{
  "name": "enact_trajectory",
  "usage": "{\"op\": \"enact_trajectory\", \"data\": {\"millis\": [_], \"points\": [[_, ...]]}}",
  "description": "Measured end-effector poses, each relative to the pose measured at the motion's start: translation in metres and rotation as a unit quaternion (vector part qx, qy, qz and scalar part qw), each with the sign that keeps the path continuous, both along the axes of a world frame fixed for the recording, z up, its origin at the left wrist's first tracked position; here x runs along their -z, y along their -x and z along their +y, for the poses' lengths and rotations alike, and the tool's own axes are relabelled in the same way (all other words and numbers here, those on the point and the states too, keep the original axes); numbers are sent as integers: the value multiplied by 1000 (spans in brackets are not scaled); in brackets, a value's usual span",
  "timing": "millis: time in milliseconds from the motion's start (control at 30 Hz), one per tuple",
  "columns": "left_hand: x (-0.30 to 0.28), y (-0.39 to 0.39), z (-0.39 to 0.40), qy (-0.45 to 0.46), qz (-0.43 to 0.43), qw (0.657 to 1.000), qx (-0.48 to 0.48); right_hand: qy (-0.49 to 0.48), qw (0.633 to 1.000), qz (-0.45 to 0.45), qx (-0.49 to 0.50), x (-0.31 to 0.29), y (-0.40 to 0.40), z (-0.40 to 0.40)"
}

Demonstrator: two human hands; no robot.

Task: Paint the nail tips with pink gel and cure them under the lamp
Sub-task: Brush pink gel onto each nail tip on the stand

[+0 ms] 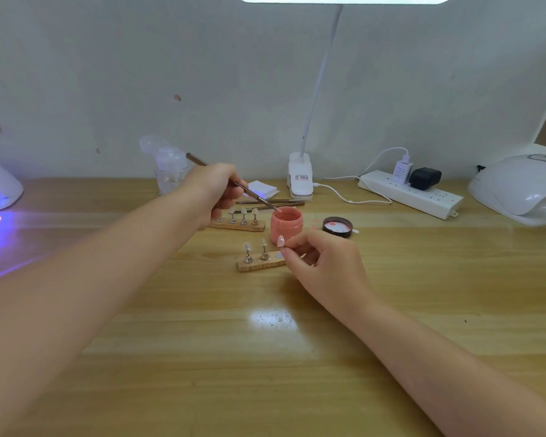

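Pink gel fills the open jar (286,223) near the middle of the surface (265,357). Left hand (216,192), its grip closed round a brush (234,183), dips the bristles in. Right hand (325,263) pinches a painted nail tip (280,241) just before the jar.

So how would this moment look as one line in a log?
step: loading brush | left hand: holds brush, tip in pink gel jar | right hand: pinches nail tip | lid: off
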State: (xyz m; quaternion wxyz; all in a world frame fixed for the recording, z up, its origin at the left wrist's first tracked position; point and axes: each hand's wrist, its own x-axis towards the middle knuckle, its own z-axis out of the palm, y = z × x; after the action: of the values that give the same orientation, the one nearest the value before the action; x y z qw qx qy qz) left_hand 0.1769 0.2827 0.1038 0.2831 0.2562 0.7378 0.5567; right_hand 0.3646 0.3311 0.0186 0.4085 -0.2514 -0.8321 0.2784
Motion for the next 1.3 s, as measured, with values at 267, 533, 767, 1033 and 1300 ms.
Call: {"op": "enact_trajectory", "data": {"millis": [267,533,767,1033,1300], "points": [[14,10,-7,-24,-13,999,-32,2,1000,-10,-2,-2,-1,-1],[22,4,-7,-46,-47,998,-10,8,1000,-11,-2,-4,-2,-2],[26,-4,-29,-153,-62,986,-22,9,1000,-7,-3,-4,-3,-3],[48,-43,-77,-259,158,951,58,6,1000,-14,2,-3,-2,-1],[67,-55,-95,-205,345,910,106,-8,1000,-22,14,-3,-1,0]]}}
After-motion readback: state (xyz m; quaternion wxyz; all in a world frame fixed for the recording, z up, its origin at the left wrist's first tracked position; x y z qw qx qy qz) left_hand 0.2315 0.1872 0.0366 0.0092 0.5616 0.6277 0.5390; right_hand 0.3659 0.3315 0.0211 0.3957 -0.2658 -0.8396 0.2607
